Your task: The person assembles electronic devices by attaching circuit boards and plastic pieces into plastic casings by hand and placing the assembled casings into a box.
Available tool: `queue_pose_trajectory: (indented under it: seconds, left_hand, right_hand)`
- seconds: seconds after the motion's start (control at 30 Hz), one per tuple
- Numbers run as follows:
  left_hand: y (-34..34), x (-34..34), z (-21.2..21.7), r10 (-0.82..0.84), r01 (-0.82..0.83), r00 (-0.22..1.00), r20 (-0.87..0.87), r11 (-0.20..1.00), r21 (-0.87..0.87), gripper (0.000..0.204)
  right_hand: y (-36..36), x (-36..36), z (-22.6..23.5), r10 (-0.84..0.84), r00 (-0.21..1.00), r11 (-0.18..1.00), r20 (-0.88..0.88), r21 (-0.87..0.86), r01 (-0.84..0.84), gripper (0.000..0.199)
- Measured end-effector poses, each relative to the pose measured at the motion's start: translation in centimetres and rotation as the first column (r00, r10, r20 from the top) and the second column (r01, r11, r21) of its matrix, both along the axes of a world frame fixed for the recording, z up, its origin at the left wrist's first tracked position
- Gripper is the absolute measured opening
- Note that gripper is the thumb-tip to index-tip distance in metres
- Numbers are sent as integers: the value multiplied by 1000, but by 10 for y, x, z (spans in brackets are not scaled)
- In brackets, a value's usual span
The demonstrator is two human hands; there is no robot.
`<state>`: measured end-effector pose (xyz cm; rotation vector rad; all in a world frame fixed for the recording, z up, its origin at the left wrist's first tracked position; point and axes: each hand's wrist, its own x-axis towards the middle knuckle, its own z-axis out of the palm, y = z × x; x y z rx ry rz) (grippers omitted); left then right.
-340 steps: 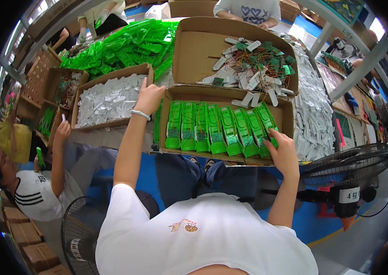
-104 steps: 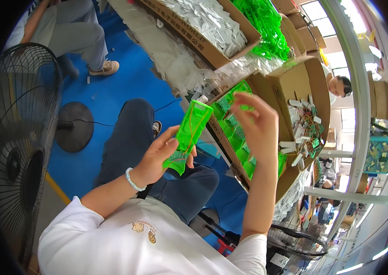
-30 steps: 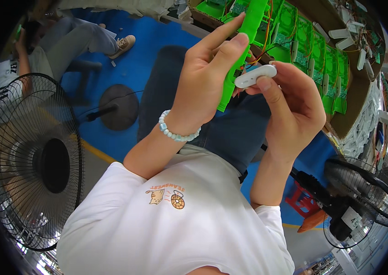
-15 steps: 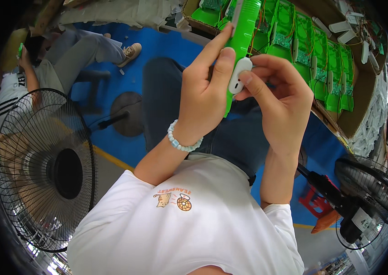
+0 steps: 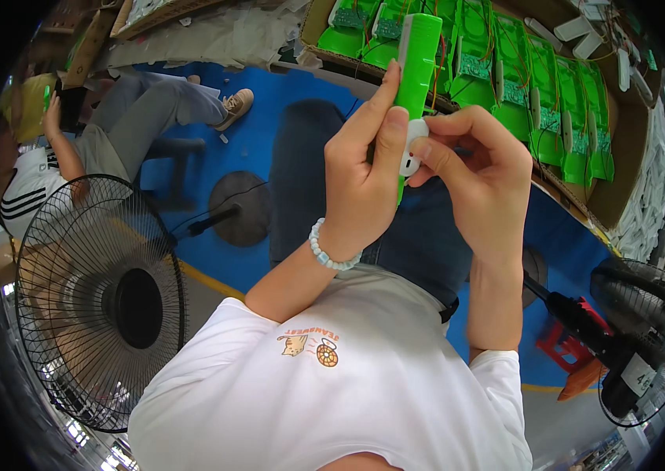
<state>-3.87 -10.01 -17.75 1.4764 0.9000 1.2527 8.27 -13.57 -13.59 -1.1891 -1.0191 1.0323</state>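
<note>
My left hand (image 5: 364, 169) is wrapped around a long green plastic housing (image 5: 420, 67), its thumb and index finger lying along the sides. The housing stands out beyond my fingertips, over my lap. At its near end sits a white rounded piece (image 5: 410, 162) with a small dark slot and a red dot. My right hand (image 5: 478, 169) pinches this white piece between thumb and fingers, pressed close against the housing. The far side of the white piece and some of my right fingertips are hidden.
A cardboard box (image 5: 627, 149) at the upper right holds several green shells (image 5: 517, 94) with circuit boards and wires. White parts (image 5: 584, 39) lie behind them. Fans stand at left (image 5: 137, 308) and right (image 5: 643, 306). A co-worker (image 5: 38, 184) sits at far left, near a red stool-free blue floor (image 5: 246, 86).
Both hands and the housing have shifted slightly down in the picture. The housing is turned a little more upright, and the white piece stays pinched. The co-worker's raised hand has moved right.
</note>
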Motion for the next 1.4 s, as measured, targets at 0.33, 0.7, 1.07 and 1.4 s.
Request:
queue_pose_trajectory:
  seconds: [0.33,0.7,1.07,1.4]
  left_hand:
    - [3,2,9,-122,437,654,747,866,-241,44]
    - [3,-6,-1,-272,405,562,781,914,28,50]
    - [-6,-2,15,-191,298,670,717,954,-25,52]
    - [-5,-1,-4,-271,280,920,283,960,10,50]
  right_hand:
    - [-17,-12,-1,-382,839,894,388,384,230,28]
    - [-17,-46,-5,-390,614,893,686,444,72,51]
    - [-14,-41,3,-448,611,856,652,511,83,45]
    - [-41,17,-8,-472,625,880,621,370,297,45]
